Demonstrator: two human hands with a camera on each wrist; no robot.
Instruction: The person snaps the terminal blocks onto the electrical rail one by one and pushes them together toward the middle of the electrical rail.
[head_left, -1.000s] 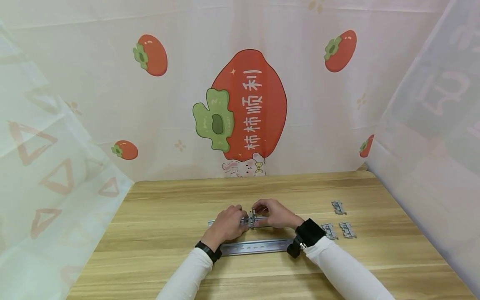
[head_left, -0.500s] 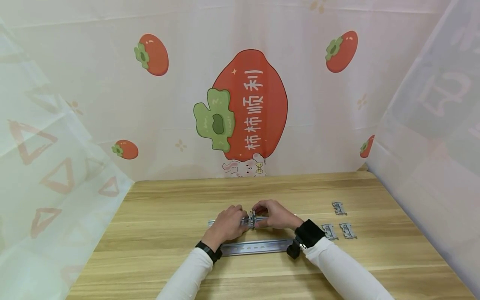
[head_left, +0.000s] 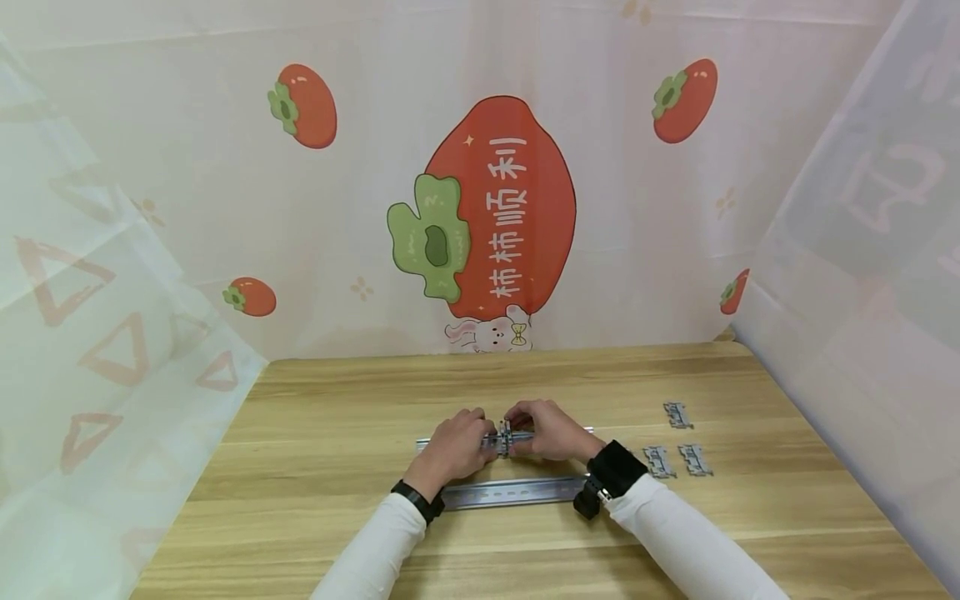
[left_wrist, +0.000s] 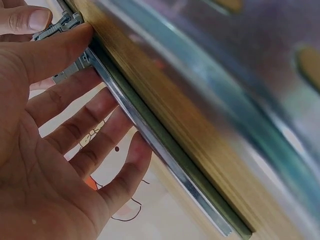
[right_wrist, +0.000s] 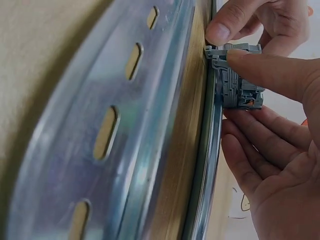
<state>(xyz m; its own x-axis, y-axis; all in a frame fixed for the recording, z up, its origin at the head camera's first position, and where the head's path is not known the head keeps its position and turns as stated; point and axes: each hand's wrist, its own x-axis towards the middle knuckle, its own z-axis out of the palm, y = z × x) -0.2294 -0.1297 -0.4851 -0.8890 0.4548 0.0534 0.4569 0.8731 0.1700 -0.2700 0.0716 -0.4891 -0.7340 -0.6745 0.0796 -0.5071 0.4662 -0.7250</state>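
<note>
Grey terminal blocks (head_left: 504, 439) sit side by side across a narrow metal DIN rail (head_left: 422, 446) on the table. My right hand (head_left: 553, 431) pinches the blocks; in the right wrist view its thumb lies on a grey block (right_wrist: 232, 85), with fingers spread behind. On the blocks' other side, my left hand (head_left: 457, 446) holds the rail, its thumb close against the blocks. The left wrist view has the left fingertips (left_wrist: 140, 145) along the rail's far side. Much of the rail's middle is hidden behind both hands.
A wider slotted metal rail (head_left: 510, 493) lies nearer to me, beneath the wrists. Loose grey terminal blocks (head_left: 678, 415) lie on the right of the wooden table (head_left: 315, 517). A printed cloth (head_left: 360, 167) hangs behind, with pale sheets at both sides.
My right hand has shifted very slightly toward me with the blocks, which look a little straighter across the rail. The left hand keeps its place.
</note>
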